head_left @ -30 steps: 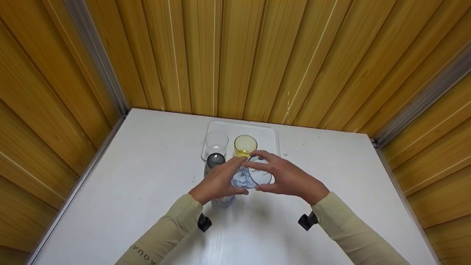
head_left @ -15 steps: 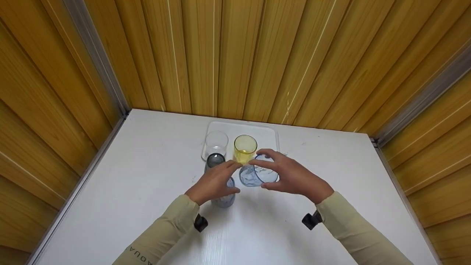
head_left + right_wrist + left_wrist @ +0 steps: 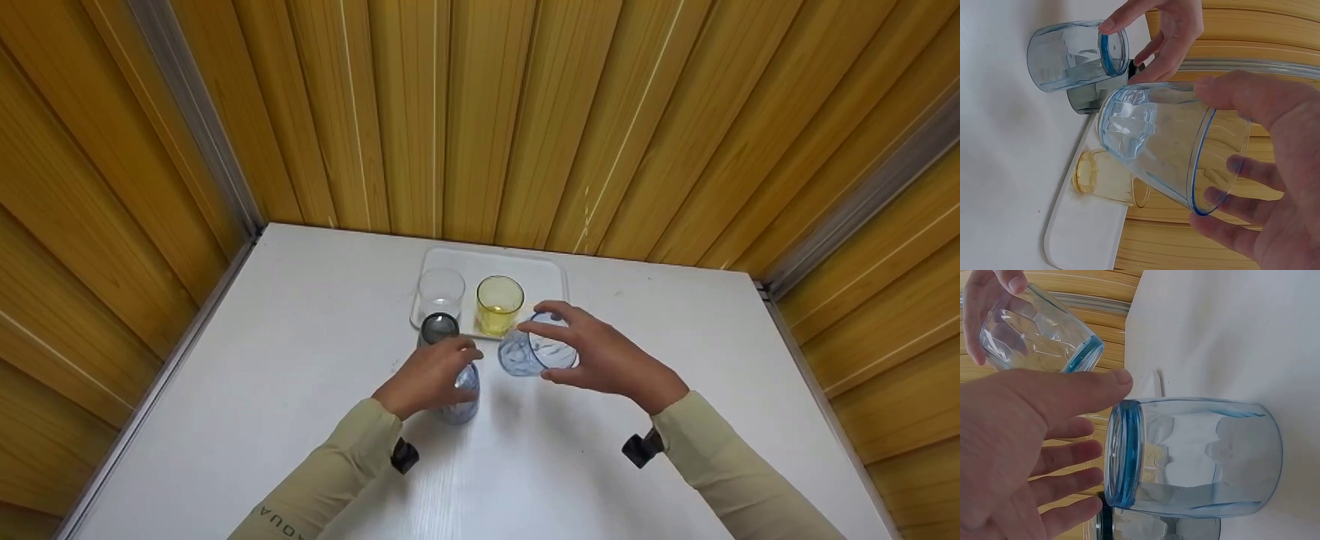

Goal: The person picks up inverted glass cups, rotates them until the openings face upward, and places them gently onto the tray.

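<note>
My right hand [image 3: 600, 349] holds a light blue drinking glass [image 3: 517, 354] by its rim end, tilted above the table, thumb and fingers spread round it. A second blue glass [image 3: 1207, 458] stands upside down on the table, its thick blue base on top. Over that base hovers my left hand [image 3: 429, 377]; in the left wrist view its fingers are extended and stop just short of the glass, the thumb beside the base's edge. Right behind it stands a dark grey glass [image 3: 439, 327], partly covered by the left hand in the head view.
A white tray [image 3: 551, 274] lies at the back of the white table [image 3: 675, 375]. On it are a clear glass [image 3: 441, 289] and a yellow glass [image 3: 495, 322]. Wood-patterned walls [image 3: 480, 135] enclose the back and sides.
Both hands were close together at the light blue glass. The right hand has carried it a little to the right, while the left hand has drawn away left to the upside-down blue glass.
</note>
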`<action>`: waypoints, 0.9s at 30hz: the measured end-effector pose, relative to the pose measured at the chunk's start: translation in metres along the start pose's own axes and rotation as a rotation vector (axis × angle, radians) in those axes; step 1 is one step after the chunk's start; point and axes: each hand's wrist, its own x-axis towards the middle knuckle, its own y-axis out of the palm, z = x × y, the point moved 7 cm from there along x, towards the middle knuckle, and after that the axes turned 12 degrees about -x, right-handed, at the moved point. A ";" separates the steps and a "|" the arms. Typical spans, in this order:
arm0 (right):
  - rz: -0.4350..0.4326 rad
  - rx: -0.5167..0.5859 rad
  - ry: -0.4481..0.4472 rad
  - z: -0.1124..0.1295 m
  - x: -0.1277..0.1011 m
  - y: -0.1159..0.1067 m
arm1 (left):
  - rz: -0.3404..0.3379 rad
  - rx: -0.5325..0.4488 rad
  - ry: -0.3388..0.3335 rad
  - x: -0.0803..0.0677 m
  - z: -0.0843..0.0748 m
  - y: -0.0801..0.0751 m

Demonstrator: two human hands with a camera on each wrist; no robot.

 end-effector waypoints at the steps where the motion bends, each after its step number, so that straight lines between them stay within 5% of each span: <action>1: -0.001 0.001 0.004 -0.001 0.000 0.001 | 0.001 0.006 0.005 0.000 0.000 0.000; 18: 0.007 -0.027 0.055 -0.014 0.001 0.004 | 0.012 0.132 0.108 -0.001 -0.010 -0.001; 27: 0.022 -0.036 0.114 -0.029 0.003 0.011 | 0.021 0.076 0.064 0.002 -0.011 -0.002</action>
